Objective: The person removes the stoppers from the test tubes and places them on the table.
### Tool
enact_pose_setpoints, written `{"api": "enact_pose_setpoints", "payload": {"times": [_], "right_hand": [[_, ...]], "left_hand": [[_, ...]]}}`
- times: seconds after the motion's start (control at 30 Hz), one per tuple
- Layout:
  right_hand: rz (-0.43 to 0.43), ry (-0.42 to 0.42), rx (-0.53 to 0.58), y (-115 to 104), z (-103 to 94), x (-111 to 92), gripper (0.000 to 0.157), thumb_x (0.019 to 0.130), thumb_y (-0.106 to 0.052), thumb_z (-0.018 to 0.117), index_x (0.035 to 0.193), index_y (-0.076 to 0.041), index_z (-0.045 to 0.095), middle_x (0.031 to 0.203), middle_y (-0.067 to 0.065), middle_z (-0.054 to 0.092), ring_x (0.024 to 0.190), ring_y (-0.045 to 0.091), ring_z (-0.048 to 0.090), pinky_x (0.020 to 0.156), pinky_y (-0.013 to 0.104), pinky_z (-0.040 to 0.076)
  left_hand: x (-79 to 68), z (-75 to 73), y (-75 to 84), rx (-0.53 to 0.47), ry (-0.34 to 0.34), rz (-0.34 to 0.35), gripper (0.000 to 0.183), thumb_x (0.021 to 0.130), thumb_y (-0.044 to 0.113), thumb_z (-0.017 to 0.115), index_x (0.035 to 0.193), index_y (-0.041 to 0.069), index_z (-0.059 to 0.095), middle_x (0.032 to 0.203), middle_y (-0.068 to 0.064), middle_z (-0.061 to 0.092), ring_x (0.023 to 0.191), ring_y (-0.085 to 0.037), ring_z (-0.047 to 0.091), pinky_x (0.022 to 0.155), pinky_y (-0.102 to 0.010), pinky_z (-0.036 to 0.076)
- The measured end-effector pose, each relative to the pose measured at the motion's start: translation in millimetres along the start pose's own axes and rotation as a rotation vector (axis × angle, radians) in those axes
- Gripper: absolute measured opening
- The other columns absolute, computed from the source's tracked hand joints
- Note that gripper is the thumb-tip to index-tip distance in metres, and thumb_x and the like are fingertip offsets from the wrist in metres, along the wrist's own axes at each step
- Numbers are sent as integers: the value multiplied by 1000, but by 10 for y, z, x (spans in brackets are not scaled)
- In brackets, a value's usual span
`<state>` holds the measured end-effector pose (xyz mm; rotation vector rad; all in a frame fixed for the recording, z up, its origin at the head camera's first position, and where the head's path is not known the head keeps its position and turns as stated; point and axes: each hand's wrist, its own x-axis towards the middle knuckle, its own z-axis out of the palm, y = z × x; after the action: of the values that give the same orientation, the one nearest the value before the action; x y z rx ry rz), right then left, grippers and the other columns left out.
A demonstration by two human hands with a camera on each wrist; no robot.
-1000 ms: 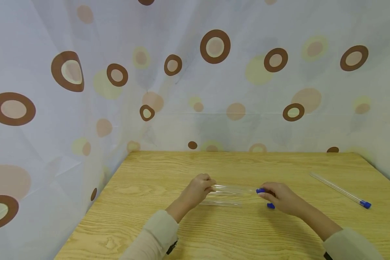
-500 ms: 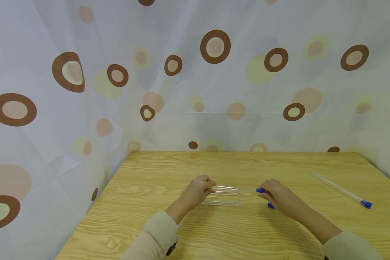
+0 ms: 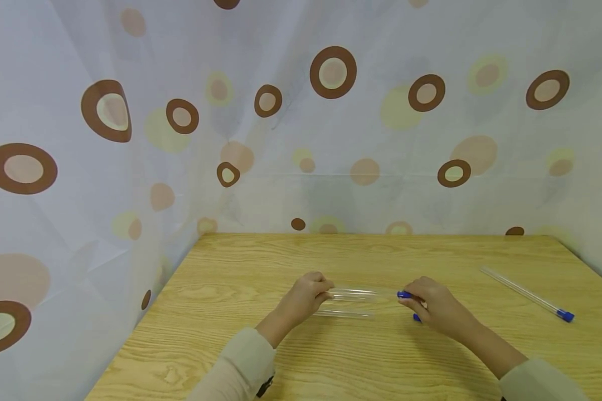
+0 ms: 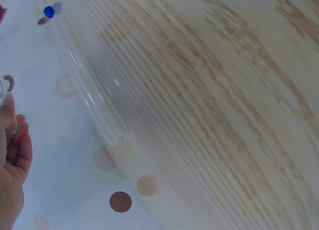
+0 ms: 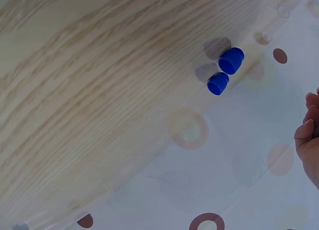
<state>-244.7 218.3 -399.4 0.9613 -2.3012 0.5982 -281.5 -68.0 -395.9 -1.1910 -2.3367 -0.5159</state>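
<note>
My left hand [image 3: 303, 295] grips a clear test tube [image 3: 363, 291] near its left end, so it lies roughly level with its right end toward the other hand. A blue stopper [image 3: 405, 294] is pinched between the thumb and fingers of my right hand [image 3: 438, 306], in line with the tube's right end. Below the held tube, another clear tube [image 3: 346, 314] lies on the table. In the left wrist view, clear tubes [image 4: 92, 93] lie close together with rounded ends. Two blue stoppers, one [image 5: 231, 60] beside the other [image 5: 218, 83], rest on the table in the right wrist view.
At the right of the wooden table [image 3: 221, 356] lies a clear tube [image 3: 522, 291] with a blue stopper [image 3: 565, 316] in its near end. A white curtain [image 3: 281, 139] with brown rings and pale dots hangs behind the table and along its sides.
The right hand has risen and turned slightly, covering more of the blue stopper on the table. The left hand and its tube have hardly moved.
</note>
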Motion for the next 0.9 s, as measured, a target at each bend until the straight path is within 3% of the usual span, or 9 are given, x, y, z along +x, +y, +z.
{"api": "enact_pose_setpoints", "payload": {"times": [0.27, 0.43, 0.67, 0.9], "right_hand": [[60, -187, 177, 29, -129, 47, 6, 87, -1, 61, 84, -6, 64, 69, -8, 52, 58, -9, 34, 46, 14, 35], [89, -289, 260, 38, -181, 75, 8, 91, -5, 57, 86, -4, 63, 67, -6, 51, 55, -9, 34, 44, 15, 36], [121, -285, 267, 29, -172, 72, 13, 92, -6, 56, 79, -9, 60, 65, -11, 44, 53, -8, 32, 43, 15, 34], [109, -188, 166, 6, -124, 53, 16, 88, -3, 61, 76, -13, 60, 68, -12, 48, 57, -8, 33, 46, 15, 35]], "left_hand": [[-7, 59, -101, -37, 56, 77, 16, 84, 10, 66, 95, 0, 70, 79, -7, 61, 70, -13, 58, 62, -9, 48], [10, -16, -58, -43, 31, 55, 16, 81, 6, 68, 95, -1, 70, 82, -8, 62, 73, -15, 59, 65, -10, 50], [24, -39, -9, -11, -35, -23, 17, 81, 8, 68, 97, 3, 70, 86, -6, 63, 76, -15, 60, 67, -10, 50], [18, -29, 3, -31, -17, -33, 17, 80, 7, 69, 96, 2, 70, 84, -6, 62, 75, -15, 60, 65, -10, 50]]}}
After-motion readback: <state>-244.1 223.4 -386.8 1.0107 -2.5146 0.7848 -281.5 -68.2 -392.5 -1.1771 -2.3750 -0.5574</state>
